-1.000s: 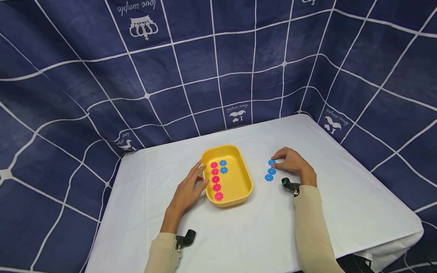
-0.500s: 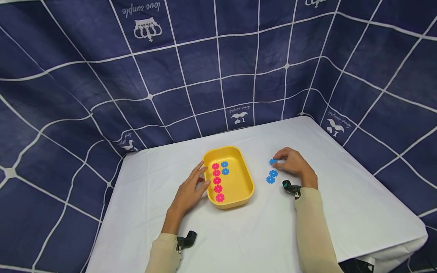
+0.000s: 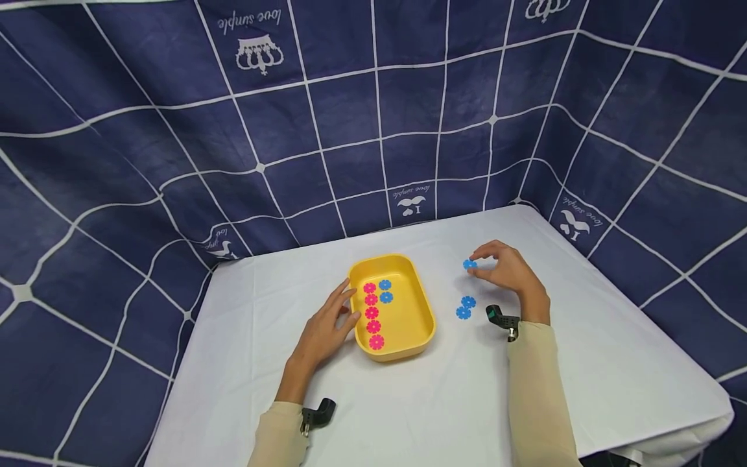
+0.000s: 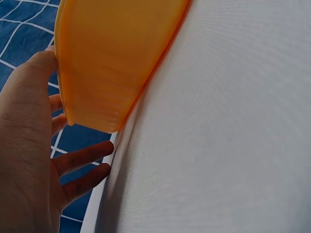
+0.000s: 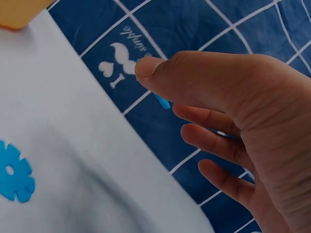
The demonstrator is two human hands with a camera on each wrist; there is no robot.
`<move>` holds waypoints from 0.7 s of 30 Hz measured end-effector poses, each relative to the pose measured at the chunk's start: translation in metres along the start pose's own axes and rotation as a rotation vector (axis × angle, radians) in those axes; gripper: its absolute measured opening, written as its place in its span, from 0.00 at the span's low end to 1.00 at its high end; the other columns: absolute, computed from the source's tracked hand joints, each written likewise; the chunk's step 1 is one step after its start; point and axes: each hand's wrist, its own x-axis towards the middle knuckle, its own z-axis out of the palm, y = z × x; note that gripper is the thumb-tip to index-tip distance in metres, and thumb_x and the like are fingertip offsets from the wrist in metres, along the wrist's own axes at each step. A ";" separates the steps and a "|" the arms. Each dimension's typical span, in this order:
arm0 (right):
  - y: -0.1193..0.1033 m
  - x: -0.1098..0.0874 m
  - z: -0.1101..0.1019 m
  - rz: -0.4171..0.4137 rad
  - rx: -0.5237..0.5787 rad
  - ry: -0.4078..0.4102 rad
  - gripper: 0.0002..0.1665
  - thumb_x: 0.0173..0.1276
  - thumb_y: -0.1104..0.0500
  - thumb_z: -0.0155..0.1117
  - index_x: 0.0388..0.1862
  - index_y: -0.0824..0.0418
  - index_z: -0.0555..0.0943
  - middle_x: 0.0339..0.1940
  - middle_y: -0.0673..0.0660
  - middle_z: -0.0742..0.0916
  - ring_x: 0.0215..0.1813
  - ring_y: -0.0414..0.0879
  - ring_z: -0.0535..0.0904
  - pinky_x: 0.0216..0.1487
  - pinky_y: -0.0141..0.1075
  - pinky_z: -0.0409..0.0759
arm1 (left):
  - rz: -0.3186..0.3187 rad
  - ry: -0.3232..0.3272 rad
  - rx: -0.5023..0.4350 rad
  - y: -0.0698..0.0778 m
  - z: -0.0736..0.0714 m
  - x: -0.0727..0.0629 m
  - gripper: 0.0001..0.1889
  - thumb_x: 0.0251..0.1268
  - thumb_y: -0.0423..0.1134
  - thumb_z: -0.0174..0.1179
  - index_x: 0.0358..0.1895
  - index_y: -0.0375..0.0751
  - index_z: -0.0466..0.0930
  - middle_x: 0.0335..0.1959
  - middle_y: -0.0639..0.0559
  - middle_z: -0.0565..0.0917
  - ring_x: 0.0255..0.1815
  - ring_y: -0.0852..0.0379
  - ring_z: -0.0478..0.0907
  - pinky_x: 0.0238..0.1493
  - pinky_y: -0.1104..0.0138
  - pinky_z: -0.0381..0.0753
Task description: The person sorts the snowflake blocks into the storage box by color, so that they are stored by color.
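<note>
My right hand pinches a blue snowflake-shaped plastic disc between thumb and fingertips above the table, right of the yellow tray. In the right wrist view the thumb covers most of that disc, and only a blue edge shows. Two more blue discs lie touching on the cloth nearer me. My left hand rests against the left rim of the yellow tray, fingers spread and relaxed, thumb on the rim. Inside, several pink discs form a column, with two blue discs beside its far end.
A white cloth covers the table. Dark blue curtains with white grid lines stand behind and at both sides. The table's right edge runs diagonally past my right arm. Each wrist wears a small black camera.
My right hand has lifted the blue disc away from the other two and carried it farther from me. The left hand stays on the tray rim. The head view has shifted slightly.
</note>
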 end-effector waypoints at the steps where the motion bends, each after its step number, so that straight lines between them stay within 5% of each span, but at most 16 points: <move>1: -0.003 -0.001 -0.002 -0.004 -0.005 0.007 0.26 0.68 0.47 0.80 0.59 0.60 0.90 0.68 0.62 0.82 0.73 0.67 0.72 0.74 0.67 0.71 | 0.002 0.003 0.000 0.001 0.000 0.000 0.31 0.80 0.59 0.60 0.82 0.64 0.68 0.87 0.73 0.56 0.61 0.57 0.83 0.62 0.43 0.82; 21: -0.048 -0.007 -0.019 -0.137 -0.066 0.111 0.23 0.68 0.51 0.80 0.56 0.62 0.91 0.65 0.62 0.84 0.72 0.64 0.74 0.73 0.69 0.71 | -0.003 -0.003 0.013 0.001 -0.002 -0.002 0.31 0.80 0.60 0.60 0.82 0.65 0.67 0.87 0.73 0.55 0.61 0.57 0.83 0.63 0.44 0.82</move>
